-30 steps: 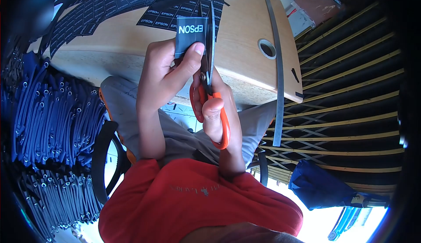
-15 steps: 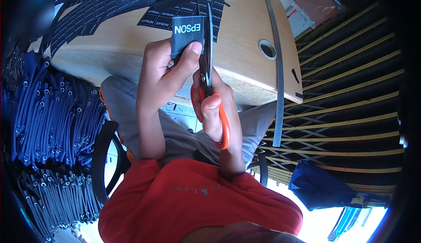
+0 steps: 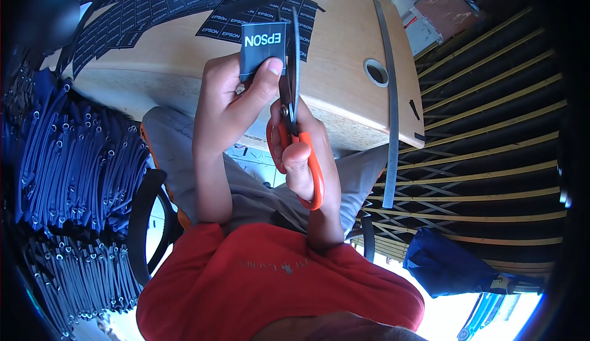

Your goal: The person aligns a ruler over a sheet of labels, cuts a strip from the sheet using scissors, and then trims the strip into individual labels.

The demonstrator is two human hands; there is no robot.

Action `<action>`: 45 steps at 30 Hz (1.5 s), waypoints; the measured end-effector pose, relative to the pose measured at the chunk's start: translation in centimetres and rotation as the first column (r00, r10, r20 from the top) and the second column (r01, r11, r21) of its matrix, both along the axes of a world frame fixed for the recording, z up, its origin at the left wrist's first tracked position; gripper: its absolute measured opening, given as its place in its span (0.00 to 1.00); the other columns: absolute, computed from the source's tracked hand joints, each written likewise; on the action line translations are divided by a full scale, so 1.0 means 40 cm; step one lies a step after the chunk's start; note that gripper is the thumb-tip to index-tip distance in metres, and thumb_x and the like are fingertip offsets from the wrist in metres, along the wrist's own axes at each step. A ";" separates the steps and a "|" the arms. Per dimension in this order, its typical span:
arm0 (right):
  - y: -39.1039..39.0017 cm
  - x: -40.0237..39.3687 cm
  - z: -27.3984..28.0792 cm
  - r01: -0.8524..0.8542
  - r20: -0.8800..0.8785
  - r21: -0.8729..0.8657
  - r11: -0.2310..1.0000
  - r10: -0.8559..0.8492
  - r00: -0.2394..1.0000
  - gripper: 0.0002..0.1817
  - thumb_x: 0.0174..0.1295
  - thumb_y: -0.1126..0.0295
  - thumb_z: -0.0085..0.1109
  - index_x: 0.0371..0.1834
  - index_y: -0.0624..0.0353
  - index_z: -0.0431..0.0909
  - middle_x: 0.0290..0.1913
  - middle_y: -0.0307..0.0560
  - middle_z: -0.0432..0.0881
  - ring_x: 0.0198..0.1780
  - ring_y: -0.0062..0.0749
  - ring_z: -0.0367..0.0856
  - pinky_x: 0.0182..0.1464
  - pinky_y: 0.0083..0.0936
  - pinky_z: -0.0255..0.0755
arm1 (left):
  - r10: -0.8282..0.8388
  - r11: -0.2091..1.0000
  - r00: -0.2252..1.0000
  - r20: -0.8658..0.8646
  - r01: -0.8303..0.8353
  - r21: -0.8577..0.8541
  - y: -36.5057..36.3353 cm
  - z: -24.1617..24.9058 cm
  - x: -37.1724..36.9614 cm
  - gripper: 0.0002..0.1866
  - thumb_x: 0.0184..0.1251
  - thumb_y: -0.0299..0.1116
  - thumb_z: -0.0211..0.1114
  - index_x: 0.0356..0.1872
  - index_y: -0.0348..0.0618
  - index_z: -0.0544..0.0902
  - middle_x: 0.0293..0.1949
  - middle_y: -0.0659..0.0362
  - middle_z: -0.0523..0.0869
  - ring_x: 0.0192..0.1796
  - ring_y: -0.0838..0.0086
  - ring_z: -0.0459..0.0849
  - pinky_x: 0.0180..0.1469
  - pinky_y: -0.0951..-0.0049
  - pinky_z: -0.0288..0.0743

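Orange scissors (image 3: pixel 295 126) in right hand (image 3: pixel 304 156)

Bright daylight, overexposed at the bottom edge; strong fisheye warping with dark corners.

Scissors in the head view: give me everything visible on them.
The scissors have orange handles, plastic by the look, and long grey metal blades. The right hand grips the handles, thumb through one loop. The blades point up and away over the wooden table, shut or nearly so, running along the right edge of the black EPSON label pinched in the left hand.
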State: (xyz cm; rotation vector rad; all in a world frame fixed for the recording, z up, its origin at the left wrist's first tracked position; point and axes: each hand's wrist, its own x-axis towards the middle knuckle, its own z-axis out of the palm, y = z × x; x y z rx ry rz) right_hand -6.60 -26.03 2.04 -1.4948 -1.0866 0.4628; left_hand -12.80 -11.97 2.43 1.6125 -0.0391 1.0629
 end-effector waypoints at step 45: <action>0.013 -0.015 0.002 0.055 0.005 0.013 0.998 -0.055 0.998 0.35 0.74 0.36 0.29 0.32 0.60 0.68 0.17 0.34 0.68 0.17 0.15 0.64 0.19 0.16 0.56 | 0.015 0.999 1.000 -0.027 -0.013 0.045 0.000 0.006 0.000 0.12 0.72 0.30 0.61 0.28 0.37 0.79 0.17 0.66 0.75 0.20 0.87 0.68 0.23 0.80 0.61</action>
